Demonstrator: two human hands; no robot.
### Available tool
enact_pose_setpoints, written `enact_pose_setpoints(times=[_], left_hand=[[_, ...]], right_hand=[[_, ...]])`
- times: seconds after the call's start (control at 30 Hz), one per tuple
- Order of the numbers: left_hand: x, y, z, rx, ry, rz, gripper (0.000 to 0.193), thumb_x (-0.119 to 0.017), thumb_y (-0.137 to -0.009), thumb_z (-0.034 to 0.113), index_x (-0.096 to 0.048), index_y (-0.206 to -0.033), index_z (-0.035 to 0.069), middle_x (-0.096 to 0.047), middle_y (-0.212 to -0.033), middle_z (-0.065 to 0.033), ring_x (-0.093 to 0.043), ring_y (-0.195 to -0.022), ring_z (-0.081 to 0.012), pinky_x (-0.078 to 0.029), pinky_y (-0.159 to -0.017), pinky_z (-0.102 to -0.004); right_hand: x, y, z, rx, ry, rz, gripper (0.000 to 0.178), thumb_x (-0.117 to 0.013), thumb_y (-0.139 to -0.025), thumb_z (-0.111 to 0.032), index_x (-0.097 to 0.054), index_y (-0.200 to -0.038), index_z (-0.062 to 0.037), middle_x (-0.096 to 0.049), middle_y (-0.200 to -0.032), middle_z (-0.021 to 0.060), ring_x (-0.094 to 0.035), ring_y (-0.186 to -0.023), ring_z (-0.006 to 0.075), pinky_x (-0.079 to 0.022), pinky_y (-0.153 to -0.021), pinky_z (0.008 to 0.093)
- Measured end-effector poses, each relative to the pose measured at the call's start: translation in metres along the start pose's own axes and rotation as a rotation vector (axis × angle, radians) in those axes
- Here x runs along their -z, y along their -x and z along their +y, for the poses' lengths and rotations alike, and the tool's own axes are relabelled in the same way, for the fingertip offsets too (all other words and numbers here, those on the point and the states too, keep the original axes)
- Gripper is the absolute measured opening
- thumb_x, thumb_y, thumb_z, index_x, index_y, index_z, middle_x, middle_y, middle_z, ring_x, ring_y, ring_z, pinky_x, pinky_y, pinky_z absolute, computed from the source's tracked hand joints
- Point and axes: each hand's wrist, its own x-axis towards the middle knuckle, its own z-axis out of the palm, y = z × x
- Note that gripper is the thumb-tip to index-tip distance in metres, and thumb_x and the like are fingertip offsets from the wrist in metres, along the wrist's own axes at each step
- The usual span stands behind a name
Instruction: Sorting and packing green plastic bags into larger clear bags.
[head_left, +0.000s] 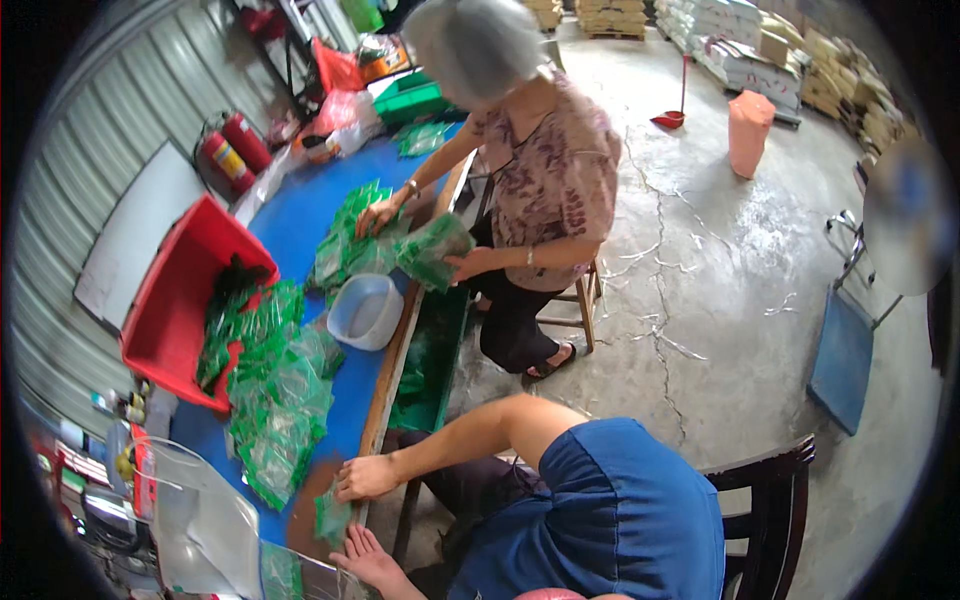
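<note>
Head view: your left grip (368, 558) lies palm up and spread wide, holding nothing, just below a small green packet (332, 518) at the near edge of the blue bench (300, 215). Your right grip (365, 478) rests knuckles up just above that packet; you cannot tell whether it pinches anything. The packet looks light, soft and slippery, so take it by a sealed edge. A heap of green packets (280, 400) lies beyond.
</note>
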Motion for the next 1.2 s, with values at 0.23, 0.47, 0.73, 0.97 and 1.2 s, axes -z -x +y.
enact_pose_setpoints(times=[0.23, 0.47, 0.73, 0.97, 1.2], left_hand=[[-0.091, 0.058, 0.029, 0.049, 0.07, -0.357, 0.092, -0.05, -0.093, 0.067, -0.03, -0.147, -0.005, -0.047, -0.143, -0.0176, -0.045, -0.134, -0.0299, -0.036, -0.112, -0.0419], [-0.051, 0.003, 0.038, 0.031, -0.206, -0.622, 0.047, -0.052, -0.1, 0.036, -0.052, -0.134, 0.004, -0.058, -0.131, -0.0088, -0.056, -0.12, -0.0235, -0.048, -0.099, -0.0367], [-0.097, 0.079, 0.051, -0.039, -0.45, -0.458, 0.037, -0.063, -0.098, 0.023, -0.054, -0.13, 0.008, -0.064, -0.122, -0.0079, -0.064, -0.107, -0.0212, -0.059, -0.072, -0.035], [-0.065, 0.066, 0.043, 0.108, -0.542, -0.619, 0.048, -0.068, -0.093, 0.015, -0.047, -0.136, 0.008, -0.06, -0.125, -0.0086, -0.064, -0.107, -0.0242, -0.059, -0.074, -0.0455], [-0.024, 0.093, 0.034, -0.037, -0.481, -0.344, 0.044, -0.069, -0.086, -0.002, -0.056, -0.128, 0.0, -0.065, -0.118, -0.0091, -0.065, -0.105, -0.0234, -0.053, -0.091, -0.0414]], right_hand=[[0.038, -0.021, -0.057, -0.264, 0.134, 0.275, 0.023, -0.065, -0.076, -0.023, -0.061, -0.09, -0.0051, -0.066, -0.09, 0.0115, -0.067, -0.085, 0.0299, -0.051, -0.075, 0.044], [0.112, 0.006, -0.103, -0.057, 0.086, 0.499, 0.045, -0.073, -0.076, -0.047, -0.066, -0.085, -0.0039, -0.062, -0.094, 0.0133, -0.059, -0.095, 0.0345, -0.047, -0.082, 0.0458], [0.131, 0.006, -0.063, -0.699, -0.531, 0.6, 0.088, -0.089, -0.062, -0.041, -0.052, -0.127, 0.0067, -0.064, -0.109, 0.0241, -0.06, -0.107, 0.0389, -0.049, -0.092, 0.0445], [0.117, -0.007, -0.061, -0.609, -0.798, 0.37, 0.059, -0.087, -0.066, -0.026, -0.065, -0.114, 0.0006, -0.07, -0.099, 0.0175, -0.067, -0.092, 0.027, -0.053, -0.081, 0.0375], [0.081, 0.002, -0.06, -0.449, -0.758, 0.352, 0.026, -0.079, -0.081, -0.021, -0.07, -0.097, -0.0016, -0.072, -0.089, 0.0064, -0.064, -0.078, 0.0132, -0.054, -0.07, 0.0316]])
